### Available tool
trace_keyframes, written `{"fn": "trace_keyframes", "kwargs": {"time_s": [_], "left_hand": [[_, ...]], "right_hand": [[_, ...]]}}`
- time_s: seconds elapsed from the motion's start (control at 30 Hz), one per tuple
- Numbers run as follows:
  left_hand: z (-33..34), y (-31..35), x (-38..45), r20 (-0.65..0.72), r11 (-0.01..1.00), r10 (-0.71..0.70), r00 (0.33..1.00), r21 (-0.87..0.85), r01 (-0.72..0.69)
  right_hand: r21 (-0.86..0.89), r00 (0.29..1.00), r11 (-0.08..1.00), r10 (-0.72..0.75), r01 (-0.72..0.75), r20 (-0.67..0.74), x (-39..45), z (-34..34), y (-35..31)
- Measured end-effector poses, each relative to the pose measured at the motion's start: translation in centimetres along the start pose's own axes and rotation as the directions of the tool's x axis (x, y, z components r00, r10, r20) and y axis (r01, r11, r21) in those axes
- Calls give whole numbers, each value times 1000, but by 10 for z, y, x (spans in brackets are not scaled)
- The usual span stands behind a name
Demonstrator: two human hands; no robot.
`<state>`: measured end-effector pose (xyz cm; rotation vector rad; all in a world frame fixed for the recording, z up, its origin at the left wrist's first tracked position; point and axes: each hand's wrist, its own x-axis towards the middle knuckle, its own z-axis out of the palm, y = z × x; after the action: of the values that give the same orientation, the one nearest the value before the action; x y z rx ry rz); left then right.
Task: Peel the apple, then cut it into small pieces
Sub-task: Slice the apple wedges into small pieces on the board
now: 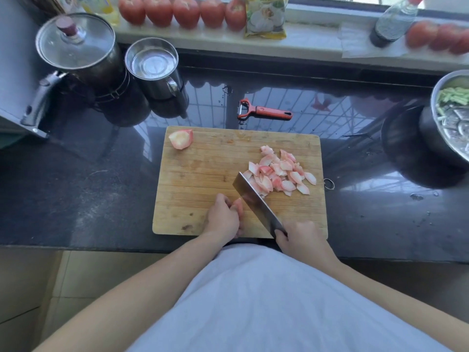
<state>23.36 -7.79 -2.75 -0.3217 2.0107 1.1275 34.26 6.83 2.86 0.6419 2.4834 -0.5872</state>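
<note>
While gripping the dark handle of a broad steel cleaver [256, 199], right hand [299, 240] curled fully round it at the near right edge of a rectangular bamboo cutting board [200, 174]. Blade angled up and to the left across the board, its far end reaching the near left side of a heap of pale pink-and-white apple pieces [279, 174]. Left hand [224, 215] just left of the blade, fingers bent and pinching a small pink apple chunk [238, 203] against the board, that chunk touching or nearly touching the flat of the blade; cannot tell which. Heap spread over the right half of the board, beyond and to the right of both hands. One larger peeled apple wedge [180, 139] alone at the far left corner of the board, well apart from either hand.

Board resting on a glossy dark stone worktop [76, 186]. Red-handled Y-shaped peeler [264, 110] lying on the worktop just beyond the board's far edge. Steel pot with a glass lid [76, 44] at the far left, with a steel mug holding water [152, 64] beside it. Steel bowl of green vegetable strips [454, 118] at the right edge. Row of red tomatoes [182, 11] along the windowsill, next to a yellow food packet [266, 16] and a dark bottle [390, 24].
</note>
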Motion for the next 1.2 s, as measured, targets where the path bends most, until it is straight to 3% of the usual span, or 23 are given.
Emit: {"fn": "trace_keyframes", "kwargs": {"time_s": [0.23,0.47,0.6,0.67,0.7,0.73,0.8,0.87,0.9,1.07,1.2], "left_hand": [[-2,-1,-1,15,984,25,1000,175,-27],[-2,10,-18,134,983,-120,984,151,100],[-4,16,-22,257,966,-259,931,75,248],[-14,16,-15,197,961,-133,971,266,78],[-22,15,-7,105,904,2,994,425,-47],[-28,14,0,24,802,178,984,576,-159],[-36,16,8,87,650,409,908,671,-357],[-33,19,14,292,559,415,862,665,-494],[-29,21,14,330,539,378,865,682,-495],[-12,8,3,195,618,305,932,705,-349],[-8,-5,-8,221,612,276,935,710,-348]], "right_hand": [[30,999,999,-19,18,40,4,-1,-4],[32,996,996,-82,83,-17,-1,-4,-1],[22,995,996,-84,85,-51,-5,-5,4],[44,996,997,-57,60,-69,-6,-4,7],[53,996,998,-35,39,-78,-6,-4,9],[66,996,998,-6,11,-87,-6,-4,11],[90,993,995,45,-35,-106,-6,-4,13],[110,992,993,64,-52,-108,-6,-5,14],[108,992,993,61,-50,-108,-6,-5,14],[66,996,998,18,-12,-92,-4,-3,14],[64,997,998,29,-24,-75,-2,-1,14]]}}
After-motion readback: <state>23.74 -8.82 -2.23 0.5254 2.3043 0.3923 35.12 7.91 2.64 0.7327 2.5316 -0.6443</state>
